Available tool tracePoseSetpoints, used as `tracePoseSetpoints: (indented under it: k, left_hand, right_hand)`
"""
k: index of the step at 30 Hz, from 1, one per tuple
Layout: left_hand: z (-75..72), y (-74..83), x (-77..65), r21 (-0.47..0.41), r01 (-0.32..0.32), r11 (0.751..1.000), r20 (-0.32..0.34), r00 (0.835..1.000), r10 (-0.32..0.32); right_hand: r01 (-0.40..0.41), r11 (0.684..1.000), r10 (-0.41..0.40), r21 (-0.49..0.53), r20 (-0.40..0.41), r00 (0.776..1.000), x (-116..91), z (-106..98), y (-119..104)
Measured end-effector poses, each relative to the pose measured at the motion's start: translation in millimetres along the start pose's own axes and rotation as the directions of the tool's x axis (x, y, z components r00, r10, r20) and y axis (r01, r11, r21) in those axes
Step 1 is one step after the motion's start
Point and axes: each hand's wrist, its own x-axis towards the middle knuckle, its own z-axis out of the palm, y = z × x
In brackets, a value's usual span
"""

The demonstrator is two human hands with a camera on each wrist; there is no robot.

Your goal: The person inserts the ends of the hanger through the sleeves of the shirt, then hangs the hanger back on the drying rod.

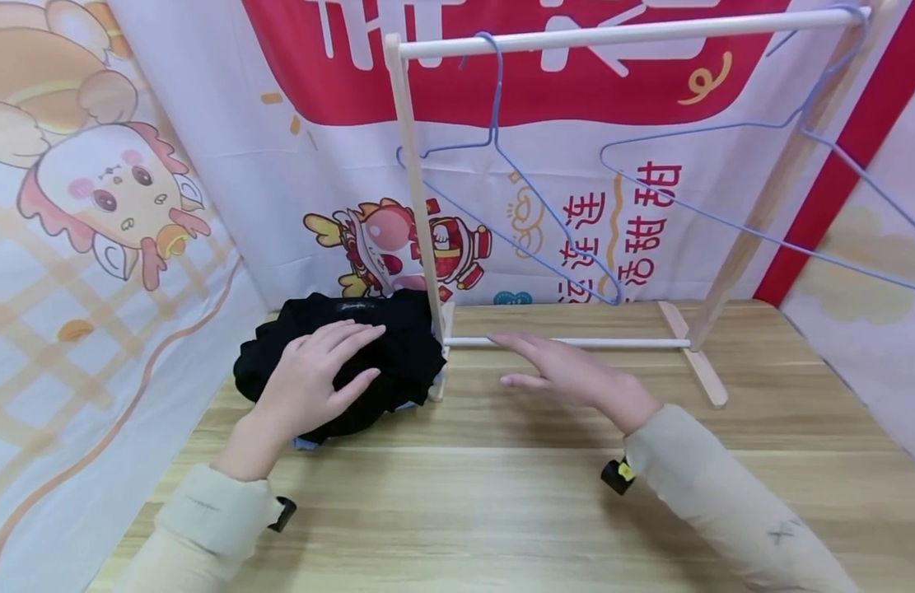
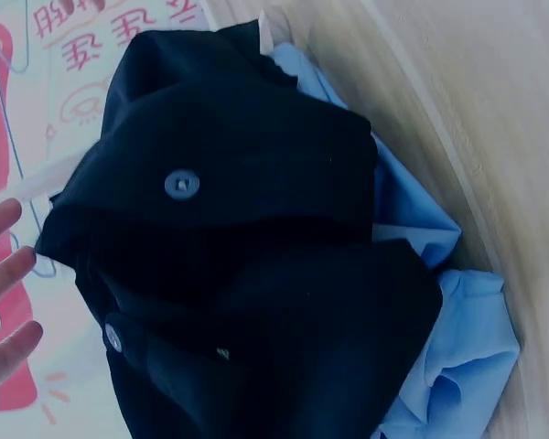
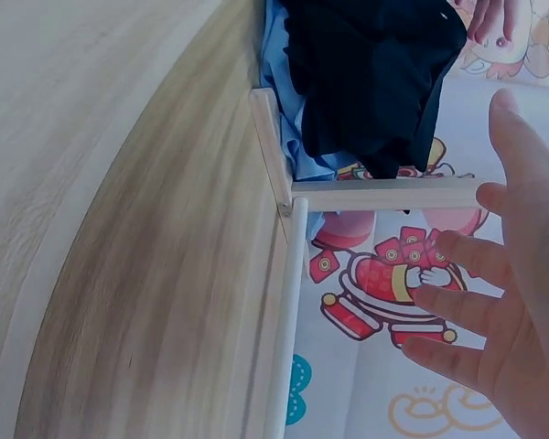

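Observation:
A black buttoned garment (image 1: 398, 329) lies crumpled on the table, with light blue cloth (image 2: 471, 357) showing from under it. My left hand (image 1: 316, 371) hovers over the near left part of the black garment, fingers extended and holding nothing. In the left wrist view, pale buttons (image 2: 182, 185) stand out on the dark fabric. To the right of the pile, my right hand (image 1: 568, 371) is held in the air in front of the rack's lower bar (image 1: 613, 343). Its fingers are spread in the right wrist view, with nothing between them.
A wooden rack (image 1: 416, 181) stands behind the hands, its left foot beside the pile. Two blue wire hangers hang from its top bar (image 1: 620, 33): one hanger (image 1: 527, 177) near the left post, another hanger (image 1: 724, 218) at the right. Printed cloth (image 1: 338, 156) covers the walls around the table (image 1: 427, 511).

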Motion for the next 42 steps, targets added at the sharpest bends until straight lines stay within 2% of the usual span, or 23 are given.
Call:
tracePoseSetpoints:
  k: [10, 13, 19, 25, 33, 37, 42]
  left_hand:
    - [-9.4, -14.7, -3.8, -0.001, 0.025, 1.0, -0.082, 0.996, -0.025]
    - [-12.3, -19.3, -5.4, 0.003, 0.04, 0.999, -0.086, 0.996, -0.039]
    - [-18.4, -31.8, -11.4, 0.0, 0.1, 0.995, -0.068, 0.993, -0.1]
    - [-22.4, -41.3, -19.1, -0.025, 0.191, 0.981, -0.074, 0.979, -0.192]
    - [-21.3, -48.3, -29.8, -0.02, 0.213, 0.977, -0.091, 0.973, -0.214]
    - [-21.7, -50.3, -32.2, -0.039, 0.257, 0.966, -0.106, 0.96, -0.26]
    - [-22.0, -52.8, -34.8, -0.059, 0.299, 0.952, -0.104, 0.947, -0.304]
  right_hand:
    - [-0.098, 0.99, 0.096, 0.102, 0.024, 0.995, 14, 4, 0]
    - [-0.114, 0.984, 0.112, 0.137, 0.022, 0.993, 20, 6, 1]
    - [-0.103, 0.982, 0.105, 0.16, 0.0, 0.994, 29, 11, 1]
    - [-0.063, 0.977, 0.067, 0.203, -0.013, 0.998, 38, 15, -4]
    - [-0.043, 0.97, 0.047, 0.238, -0.014, 0.999, 51, 23, -12]
    - [-0.055, 0.948, 0.064, 0.314, -0.018, 0.998, 60, 28, -14]
    - [-0.087, 0.892, 0.106, 0.444, -0.017, 0.994, 71, 34, -17]
